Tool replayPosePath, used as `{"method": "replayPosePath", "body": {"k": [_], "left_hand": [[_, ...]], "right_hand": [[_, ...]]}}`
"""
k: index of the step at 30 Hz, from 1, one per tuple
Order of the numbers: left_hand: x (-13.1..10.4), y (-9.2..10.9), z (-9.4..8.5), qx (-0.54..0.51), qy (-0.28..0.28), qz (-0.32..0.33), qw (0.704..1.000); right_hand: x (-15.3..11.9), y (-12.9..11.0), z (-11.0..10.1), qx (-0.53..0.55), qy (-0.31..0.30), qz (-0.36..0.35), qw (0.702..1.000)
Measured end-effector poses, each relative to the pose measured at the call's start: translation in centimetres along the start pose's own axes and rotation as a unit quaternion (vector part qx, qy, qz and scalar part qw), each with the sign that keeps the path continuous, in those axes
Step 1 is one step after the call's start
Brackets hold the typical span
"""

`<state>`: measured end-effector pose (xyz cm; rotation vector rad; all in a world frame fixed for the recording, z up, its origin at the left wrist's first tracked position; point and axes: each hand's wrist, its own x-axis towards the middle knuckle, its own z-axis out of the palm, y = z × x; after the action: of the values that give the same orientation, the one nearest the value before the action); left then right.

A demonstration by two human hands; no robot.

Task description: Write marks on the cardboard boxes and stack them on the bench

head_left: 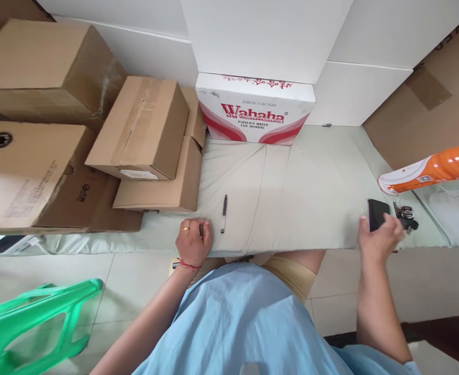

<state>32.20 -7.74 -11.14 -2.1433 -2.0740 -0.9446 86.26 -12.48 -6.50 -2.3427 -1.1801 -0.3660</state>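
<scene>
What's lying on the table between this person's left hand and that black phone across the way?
In the head view, a pen lies just beside the left hand; beyond it, pale cloth stretches to the black phone.

Tablecloth (311, 192): bright under soft, diffuse light; you see gentle shading along its creases.
Your right hand (381, 237): slightly blurred at the fingers; faint, soft-edged shadow on the cloth to its left.
Your left hand (193, 241): sharper than your right.
Smartphone (378, 212): screen near-black.
Wahaha water carton (255, 112): large red lettering crisp enough for you to read.
Packing tape (105, 86): pale glare streaks.
Orange bottle (442, 165): glossy highlights; looks stretched towards your right edge.
Green plastic stool (63, 303): sheen on top; wide-angle stretch in your lower left corner.
</scene>
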Motion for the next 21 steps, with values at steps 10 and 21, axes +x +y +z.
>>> {"method": "replayPosePath", "body": {"k": [10,21], "left_hand": [[0.3,-1.1,-1.5,-0.045,-0.02,0.001,0.999],[-5.2,-5.1,-4.4,0.056,-0.087,-0.003,0.995]], "right_hand": [[-4.3,-15.7,5.0,0.023,-0.281,-0.214,0.935],[-2.6,-3.6,2.9,-0.066,-0.231,-0.041,0.97]]}}
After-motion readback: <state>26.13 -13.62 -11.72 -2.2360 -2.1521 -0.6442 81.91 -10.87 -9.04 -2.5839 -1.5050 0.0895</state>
